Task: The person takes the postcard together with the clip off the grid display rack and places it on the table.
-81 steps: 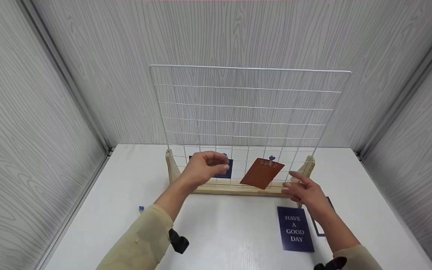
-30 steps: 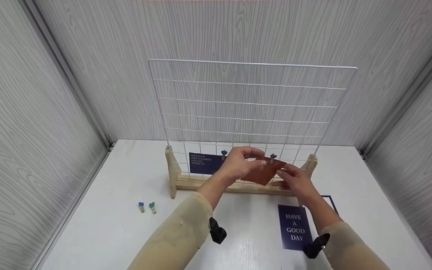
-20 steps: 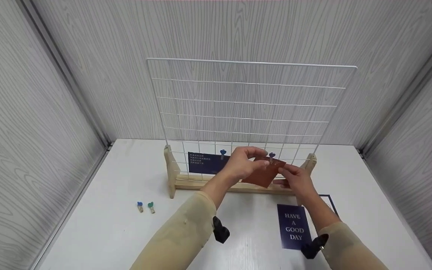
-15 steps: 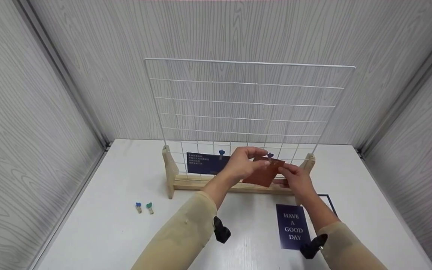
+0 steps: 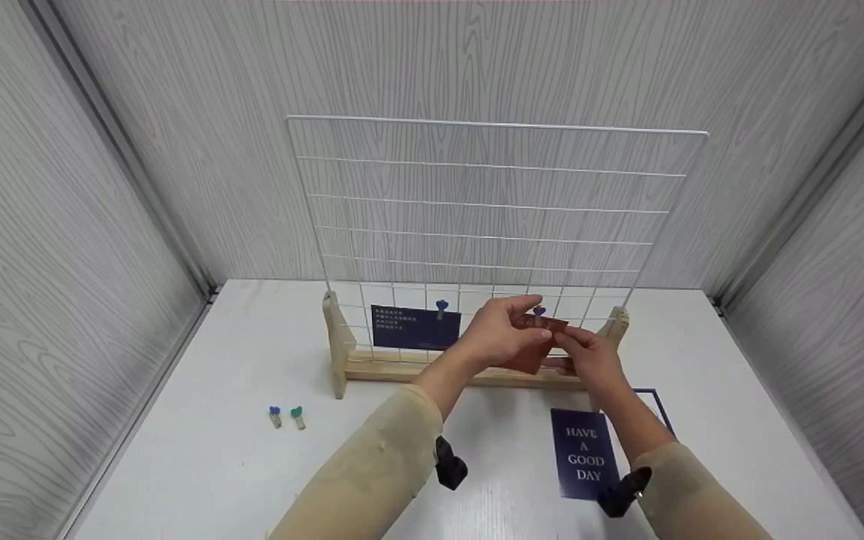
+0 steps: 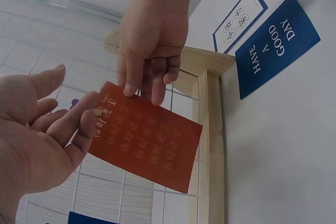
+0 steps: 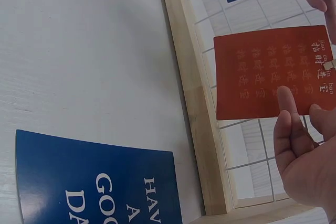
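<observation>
A red card point(image 5: 526, 362) with gold lettering hangs on the white wire grid point(image 5: 496, 126) under a clothespin point(image 5: 539, 311) with a purple heart. My right hand point(image 5: 593, 360) pinches the card at its right edge, as the left wrist view shows with a finger in front of the card point(image 6: 149, 140) and others behind. My left hand point(image 5: 499, 334) is just left of the clothespin, thumb and index finger apart and overlapping the card's left part. A blue card point(image 5: 409, 328) hangs to the left under a second heart clothespin point(image 5: 442, 309).
Wooden feet point(image 5: 338, 352) and a bar hold the grid upright. On the table lie a blue "HAVE A GOOD DAY" card point(image 5: 584, 454), a white card with a blue border point(image 6: 240, 19), and two loose clothespins, blue point(image 5: 274, 416) and green point(image 5: 298, 418).
My left hand moved right from the blue card to the red card, and a green clothespin now lies by the blue one. My right hand took hold of the red card, which hangs straighter.
</observation>
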Demonstrator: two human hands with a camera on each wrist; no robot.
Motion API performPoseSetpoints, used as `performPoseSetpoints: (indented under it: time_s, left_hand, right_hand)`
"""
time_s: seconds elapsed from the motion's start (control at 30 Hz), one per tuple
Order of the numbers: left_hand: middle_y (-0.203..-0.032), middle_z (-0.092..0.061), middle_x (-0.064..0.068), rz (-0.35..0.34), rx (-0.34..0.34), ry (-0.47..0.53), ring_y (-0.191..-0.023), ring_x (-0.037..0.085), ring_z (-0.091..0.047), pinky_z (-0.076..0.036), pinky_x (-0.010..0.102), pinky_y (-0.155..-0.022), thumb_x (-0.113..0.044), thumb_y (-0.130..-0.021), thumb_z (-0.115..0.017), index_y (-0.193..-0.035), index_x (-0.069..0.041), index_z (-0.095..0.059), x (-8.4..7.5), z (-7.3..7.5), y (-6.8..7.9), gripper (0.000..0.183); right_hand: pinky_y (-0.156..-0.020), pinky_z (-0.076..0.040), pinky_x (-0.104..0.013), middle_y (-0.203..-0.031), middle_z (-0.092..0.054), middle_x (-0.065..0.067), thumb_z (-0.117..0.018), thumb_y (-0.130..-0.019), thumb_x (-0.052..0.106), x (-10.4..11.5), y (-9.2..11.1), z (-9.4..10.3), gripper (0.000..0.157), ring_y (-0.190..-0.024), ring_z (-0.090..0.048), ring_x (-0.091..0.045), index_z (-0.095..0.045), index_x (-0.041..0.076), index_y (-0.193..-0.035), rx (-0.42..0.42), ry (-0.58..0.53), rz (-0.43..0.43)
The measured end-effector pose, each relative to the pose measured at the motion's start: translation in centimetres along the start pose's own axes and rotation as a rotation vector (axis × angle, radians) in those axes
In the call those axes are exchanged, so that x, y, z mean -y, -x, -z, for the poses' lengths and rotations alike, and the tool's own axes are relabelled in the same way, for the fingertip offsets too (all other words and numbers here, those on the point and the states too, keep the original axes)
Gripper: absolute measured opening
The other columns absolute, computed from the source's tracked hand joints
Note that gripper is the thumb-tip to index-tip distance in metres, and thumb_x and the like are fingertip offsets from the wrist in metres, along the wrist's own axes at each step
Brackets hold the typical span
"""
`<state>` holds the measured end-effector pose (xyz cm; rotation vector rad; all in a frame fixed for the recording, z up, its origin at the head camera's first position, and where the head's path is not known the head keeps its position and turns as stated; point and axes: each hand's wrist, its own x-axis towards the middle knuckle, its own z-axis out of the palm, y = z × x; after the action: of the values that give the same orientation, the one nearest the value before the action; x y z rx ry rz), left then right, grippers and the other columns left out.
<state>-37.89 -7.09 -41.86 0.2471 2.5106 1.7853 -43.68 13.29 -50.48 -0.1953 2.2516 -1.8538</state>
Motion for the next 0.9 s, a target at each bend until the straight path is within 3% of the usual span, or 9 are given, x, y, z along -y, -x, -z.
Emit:
performPoseSetpoints:
  time_s: [0.13,0.4,0.9]
  left_hand:
    - [-0.145,-0.064,0.014,0.006,0.019,-0.060,-0.129,0.026,-0.064,-0.047,0.036,-0.111,-0.017,-0.097,-0.080,-0.157,-0.008,-0.052,-0.3,-0.2,0.1,0.066]
    - [-0.153,-0.058,0.016,0.015,0.077,-0.140,-0.136,0.028,-0.059,-0.044,0.037,-0.115,-0.019,-0.098,-0.079,-0.163,-0.006,-0.041,-0.5,-0.4,-0.1,0.076]
    - [-0.142,-0.067,0.010,-0.030,0.000,-0.157,-0.127,0.021,-0.065,-0.048,0.032,-0.110,-0.012,-0.102,-0.071,-0.153,-0.010,-0.057,1.0,-1.0,-1.6,0.053]
  right_hand:
    - [-0.074,-0.062,-0.025,-0.132,-0.070,-0.020,-0.056,-0.113,0.022,-0.1,-0.1,0.0,0.040,-0.094,-0.079,-0.023,-0.061,-0.002,-0.145,-0.007,-0.007,0.001]
    - [-0.075,-0.063,-0.029,-0.123,-0.074,-0.013,-0.058,-0.112,0.023,0.1,-0.1,-0.2,0.044,-0.095,-0.079,-0.025,-0.057,-0.004,-0.147,0.002,-0.020,-0.003]
    - [-0.079,-0.063,-0.029,-0.139,-0.065,-0.025,-0.053,-0.114,0.020,-0.1,-0.2,-0.2,0.038,-0.095,-0.080,-0.025,-0.060,-0.004,-0.143,0.010,-0.026,-0.003]
